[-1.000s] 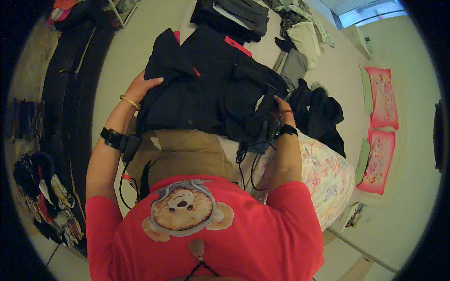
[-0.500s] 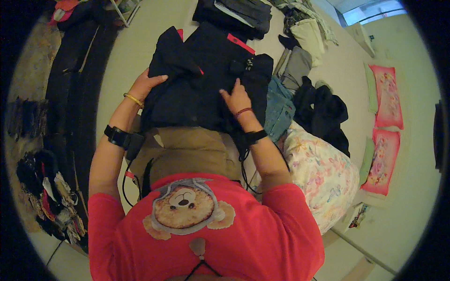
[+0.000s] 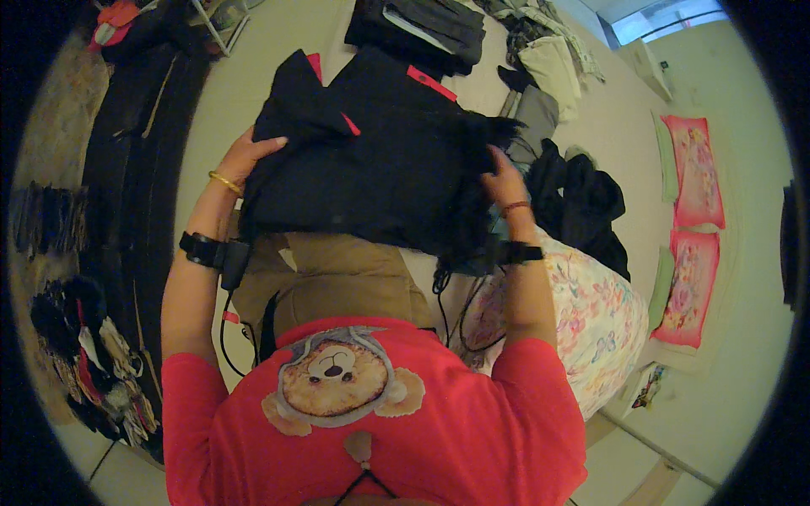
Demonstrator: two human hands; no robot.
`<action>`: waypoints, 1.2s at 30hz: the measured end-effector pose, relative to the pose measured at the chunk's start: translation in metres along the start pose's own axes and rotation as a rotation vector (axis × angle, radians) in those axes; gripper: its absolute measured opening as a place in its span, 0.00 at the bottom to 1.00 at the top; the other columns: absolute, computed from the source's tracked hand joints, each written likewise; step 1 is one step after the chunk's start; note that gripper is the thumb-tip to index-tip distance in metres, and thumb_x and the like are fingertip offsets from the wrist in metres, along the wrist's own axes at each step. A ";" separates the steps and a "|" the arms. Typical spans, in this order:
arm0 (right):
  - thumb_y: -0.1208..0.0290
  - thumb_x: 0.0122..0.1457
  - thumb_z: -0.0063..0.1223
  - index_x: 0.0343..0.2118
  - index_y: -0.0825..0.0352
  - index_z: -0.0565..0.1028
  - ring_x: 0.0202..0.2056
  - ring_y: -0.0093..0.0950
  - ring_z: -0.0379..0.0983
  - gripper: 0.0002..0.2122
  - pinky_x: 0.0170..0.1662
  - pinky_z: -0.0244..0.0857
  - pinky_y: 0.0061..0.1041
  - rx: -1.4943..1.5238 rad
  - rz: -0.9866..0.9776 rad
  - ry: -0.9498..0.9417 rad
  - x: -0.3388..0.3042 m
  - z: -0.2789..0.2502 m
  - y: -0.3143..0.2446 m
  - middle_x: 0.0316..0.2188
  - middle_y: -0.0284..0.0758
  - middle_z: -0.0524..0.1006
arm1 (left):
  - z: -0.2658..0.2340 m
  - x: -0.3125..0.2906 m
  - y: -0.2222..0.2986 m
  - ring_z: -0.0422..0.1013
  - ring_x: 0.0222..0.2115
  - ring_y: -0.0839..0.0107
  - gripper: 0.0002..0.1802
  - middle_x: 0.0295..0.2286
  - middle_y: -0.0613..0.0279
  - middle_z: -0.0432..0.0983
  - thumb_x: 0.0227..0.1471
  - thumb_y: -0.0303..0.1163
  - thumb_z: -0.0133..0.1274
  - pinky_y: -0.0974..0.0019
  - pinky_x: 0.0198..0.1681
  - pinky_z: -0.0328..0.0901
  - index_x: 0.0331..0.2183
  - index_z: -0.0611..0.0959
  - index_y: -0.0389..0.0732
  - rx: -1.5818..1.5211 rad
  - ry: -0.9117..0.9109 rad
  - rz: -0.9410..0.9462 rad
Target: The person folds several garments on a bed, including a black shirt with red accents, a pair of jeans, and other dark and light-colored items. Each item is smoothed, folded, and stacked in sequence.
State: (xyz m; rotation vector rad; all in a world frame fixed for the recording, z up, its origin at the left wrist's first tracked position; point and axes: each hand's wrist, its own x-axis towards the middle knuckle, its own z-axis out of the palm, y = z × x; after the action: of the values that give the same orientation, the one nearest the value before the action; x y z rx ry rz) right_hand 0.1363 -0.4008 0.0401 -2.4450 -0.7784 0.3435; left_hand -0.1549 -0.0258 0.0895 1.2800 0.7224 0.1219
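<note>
A black garment with red trim (image 3: 371, 160) lies spread in front of me on the bed; its exact kind does not show. At its left edge my left hand (image 3: 251, 158) is closed, thumb on top and the other fingers hidden behind the cloth. My right hand (image 3: 504, 179) is at the garment's right edge, blurred by motion, so its grip is unclear. The cloth beside it is smeared too. One pointed part of the garment sticks up at the upper left, with red showing along its edges.
Folded dark clothes (image 3: 418, 34) lie beyond the garment. To the right are a pale folded garment (image 3: 550, 72), a crumpled black garment (image 3: 582, 198) and a floral bundle (image 3: 591, 312). Pink pillows (image 3: 696, 173) lie farther right. Cables (image 3: 443, 295) hang from my wrist straps.
My right hand has moved right with the garment's right side, which now spreads over the blue denim. My left hand has shifted slightly left and stays on its edge.
</note>
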 end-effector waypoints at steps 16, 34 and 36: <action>0.64 0.44 0.58 0.46 0.58 0.69 0.47 0.39 0.66 0.23 0.50 0.59 0.39 -0.450 -0.100 -0.084 0.100 -0.028 0.058 0.43 0.38 0.72 | -0.024 -0.005 -0.007 0.68 0.40 0.68 0.35 0.42 0.58 0.70 0.40 0.35 0.60 0.68 0.46 0.62 0.50 0.66 0.35 0.059 0.041 -0.055; 0.74 0.42 0.54 0.34 0.57 0.70 0.42 0.33 0.68 0.13 0.54 0.52 0.42 -0.514 -0.435 -0.002 -0.008 -0.016 0.066 0.35 0.34 0.72 | -0.028 -0.010 -0.020 0.68 0.39 0.71 0.30 0.40 0.60 0.71 0.41 0.32 0.60 0.69 0.45 0.62 0.48 0.69 0.36 0.115 0.129 0.002; 0.74 0.41 0.54 0.35 0.58 0.70 0.42 0.35 0.68 0.14 0.52 0.56 0.39 -0.576 -0.367 -0.179 0.018 -0.020 0.068 0.36 0.36 0.73 | -0.029 -0.010 -0.020 0.68 0.38 0.71 0.29 0.39 0.60 0.72 0.41 0.31 0.60 0.69 0.44 0.63 0.47 0.70 0.36 0.116 0.120 0.040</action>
State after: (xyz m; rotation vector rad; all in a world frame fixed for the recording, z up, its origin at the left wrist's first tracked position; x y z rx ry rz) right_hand 0.1893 -0.4451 0.0164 -2.7270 -1.5565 0.2168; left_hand -0.1846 -0.0129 0.0731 1.4075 0.8162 0.1930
